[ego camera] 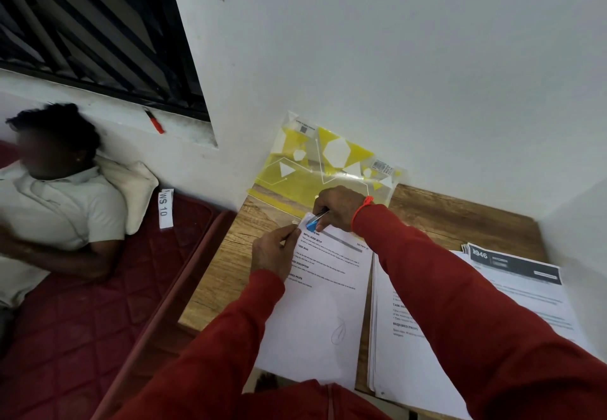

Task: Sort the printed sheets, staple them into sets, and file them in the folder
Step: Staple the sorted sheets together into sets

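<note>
A set of printed sheets (323, 301) lies on the wooden table (226, 262) in front of me. My right hand (338, 211) grips a small blue stapler (313, 222) clamped over the set's top left corner. My left hand (274, 252) pinches the sheets' left edge just below that corner. A yellow and clear plastic folder (315, 163) leans against the white wall behind my hands. A second pile of printed sheets (404, 347) lies to the right, partly under my right sleeve. More sheets with a dark header (515, 265) lie at the far right.
The table stands in a corner of white walls (394, 58). To the left is a dark red mattress (98, 304) where a person (56, 209) lies against a pillow. A barred window (98, 31) with a red-handled tool (155, 121) on its sill is above.
</note>
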A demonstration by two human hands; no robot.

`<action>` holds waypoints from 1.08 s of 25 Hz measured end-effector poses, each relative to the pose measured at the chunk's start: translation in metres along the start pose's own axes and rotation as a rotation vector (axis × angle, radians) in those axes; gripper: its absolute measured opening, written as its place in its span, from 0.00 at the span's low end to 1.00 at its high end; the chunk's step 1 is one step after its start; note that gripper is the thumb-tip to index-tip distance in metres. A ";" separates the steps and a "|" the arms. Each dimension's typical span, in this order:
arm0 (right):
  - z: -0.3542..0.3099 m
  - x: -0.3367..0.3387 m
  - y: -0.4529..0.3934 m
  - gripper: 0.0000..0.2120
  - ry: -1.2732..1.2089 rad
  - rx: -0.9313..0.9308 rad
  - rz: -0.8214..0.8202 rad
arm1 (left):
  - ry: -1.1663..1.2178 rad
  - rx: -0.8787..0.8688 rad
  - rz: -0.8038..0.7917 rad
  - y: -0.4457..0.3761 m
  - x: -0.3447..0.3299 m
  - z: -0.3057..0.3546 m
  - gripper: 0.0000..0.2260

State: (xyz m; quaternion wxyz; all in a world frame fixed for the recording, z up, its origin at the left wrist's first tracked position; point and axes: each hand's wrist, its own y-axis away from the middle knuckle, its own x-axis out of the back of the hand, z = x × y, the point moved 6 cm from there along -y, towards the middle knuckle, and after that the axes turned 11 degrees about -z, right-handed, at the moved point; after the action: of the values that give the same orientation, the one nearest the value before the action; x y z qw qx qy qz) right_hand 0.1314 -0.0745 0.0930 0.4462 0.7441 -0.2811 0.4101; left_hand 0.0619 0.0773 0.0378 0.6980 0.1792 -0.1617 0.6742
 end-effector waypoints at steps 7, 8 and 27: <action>0.032 -0.006 0.015 0.21 -0.149 0.011 0.061 | 0.032 0.130 0.001 -0.009 0.003 -0.020 0.10; 0.039 -0.009 0.021 0.20 -0.199 -0.013 0.085 | 0.030 0.147 -0.005 -0.012 0.003 -0.025 0.10; -0.013 -0.140 0.070 0.18 -0.541 -0.160 0.209 | -0.394 0.184 0.082 -0.039 0.038 -0.070 0.22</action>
State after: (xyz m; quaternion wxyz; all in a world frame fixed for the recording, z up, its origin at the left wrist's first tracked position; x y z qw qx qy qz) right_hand 0.0012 -0.0863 0.0062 0.3678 0.7558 -0.4964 0.2171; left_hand 0.1014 0.1426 -0.0076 0.6055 0.3637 -0.2397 0.6661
